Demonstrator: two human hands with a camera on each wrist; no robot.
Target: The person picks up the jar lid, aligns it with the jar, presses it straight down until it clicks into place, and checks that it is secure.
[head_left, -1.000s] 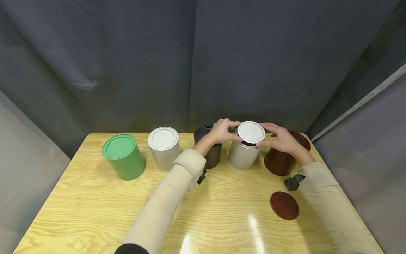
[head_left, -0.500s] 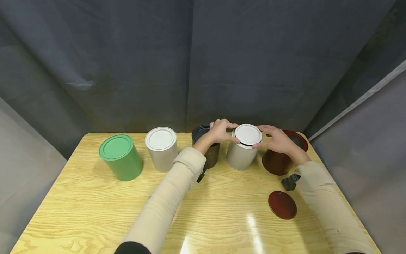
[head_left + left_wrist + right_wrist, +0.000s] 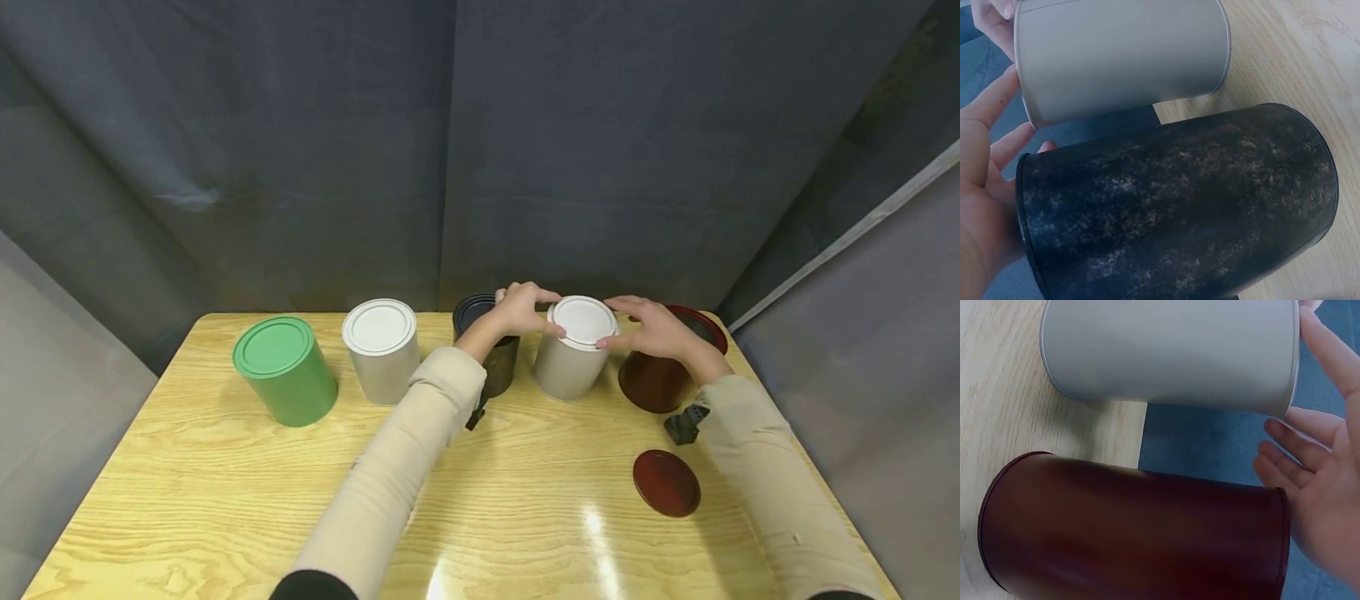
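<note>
A pale grey can (image 3: 566,373) stands near the table's back edge, right of centre, with a white lid (image 3: 585,322) lying level on its top. My left hand (image 3: 517,310) holds the lid's left edge between thumb and forefinger. On the opposite edge, my right hand (image 3: 654,329) grips likewise with thumb in front and forefinger behind. Under the left hand is a mottled black can (image 3: 1172,200); the right hand hovers over a dark red can (image 3: 1135,531), partly covering its top. In both wrist views the remaining fingers are loosely bent beside the pale can.
Further left stand another pale can (image 3: 386,371) with a white lid and a green can (image 3: 296,383) with a green lid. A dark red lid (image 3: 667,483) lies flat on the wooden table (image 3: 262,517) near my right forearm. Grey curtains (image 3: 337,150) rise behind and beside the table.
The white lid, held by both hands, has come down onto the pale can; the dark gap beneath its front edge has closed. The other cans stay put.
</note>
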